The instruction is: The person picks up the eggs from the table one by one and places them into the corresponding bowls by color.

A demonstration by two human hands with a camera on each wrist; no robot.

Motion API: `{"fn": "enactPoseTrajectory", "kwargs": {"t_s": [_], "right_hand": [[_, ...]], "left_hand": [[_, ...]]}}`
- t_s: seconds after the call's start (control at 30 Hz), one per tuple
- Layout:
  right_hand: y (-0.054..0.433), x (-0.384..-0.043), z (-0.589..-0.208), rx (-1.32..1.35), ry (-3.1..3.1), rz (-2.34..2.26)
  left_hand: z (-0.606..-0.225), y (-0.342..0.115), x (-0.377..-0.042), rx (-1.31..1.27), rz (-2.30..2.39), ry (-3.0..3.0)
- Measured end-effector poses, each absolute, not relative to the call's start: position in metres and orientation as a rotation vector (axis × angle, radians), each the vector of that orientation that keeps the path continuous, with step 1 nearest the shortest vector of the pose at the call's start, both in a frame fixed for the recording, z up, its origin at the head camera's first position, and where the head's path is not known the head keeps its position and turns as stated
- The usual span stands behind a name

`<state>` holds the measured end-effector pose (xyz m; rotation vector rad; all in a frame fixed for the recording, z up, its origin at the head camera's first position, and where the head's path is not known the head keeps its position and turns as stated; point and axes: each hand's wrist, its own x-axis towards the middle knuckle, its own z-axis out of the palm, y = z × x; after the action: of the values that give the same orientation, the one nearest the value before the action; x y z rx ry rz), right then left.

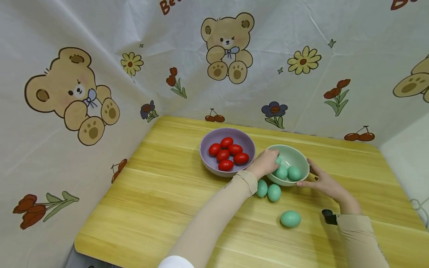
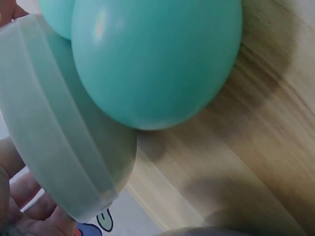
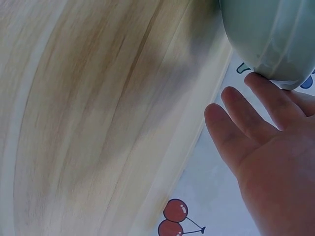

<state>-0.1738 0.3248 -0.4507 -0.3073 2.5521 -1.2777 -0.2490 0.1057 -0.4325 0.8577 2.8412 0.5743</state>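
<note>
A pale green bowl point(image 1: 293, 152) holds several green eggs point(image 1: 294, 173). My left hand point(image 1: 264, 162) reaches over its left rim, and its curled fingers hold one green egg inside; these fingers partly hide that egg. With thumb on the near side and fingers on the far right, my right hand point(image 1: 325, 183) grips the bowl's right side. In the right wrist view, fingertips point(image 3: 258, 78) meet the bowl point(image 3: 275, 39) while other fingers spread out. Two green eggs point(image 1: 274, 192) lie just in front of the bowl. Another green egg point(image 1: 290, 219) lies nearer the front.
Left of the green bowl stands a purple bowl point(image 1: 205, 158) with several red eggs point(image 1: 222, 155). Both bowls are on a wooden table point(image 1: 151, 197). Behind it hangs a white cloth point(image 1: 187, 33) printed with bears and flowers. A small black object point(image 1: 329, 216) sits at the right cuff.
</note>
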Motion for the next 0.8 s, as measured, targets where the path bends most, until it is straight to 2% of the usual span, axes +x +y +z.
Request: {"fn": "enactPoseTrajectory", "kwargs": {"t_s": [0.3,0.8], "right_hand": [[0.3259,-0.1747,-0.4534,-0.309,2.559,-1.281],[0.3256,-0.1748,-0.4531,-0.306,2.555,-1.295]], "left_hand": [[-0.4324,0.1079,-0.2446,0.963,0.29,2.879],[-0.4362,0.1086,-0.2495,0.898,0.422,2.842]]}}
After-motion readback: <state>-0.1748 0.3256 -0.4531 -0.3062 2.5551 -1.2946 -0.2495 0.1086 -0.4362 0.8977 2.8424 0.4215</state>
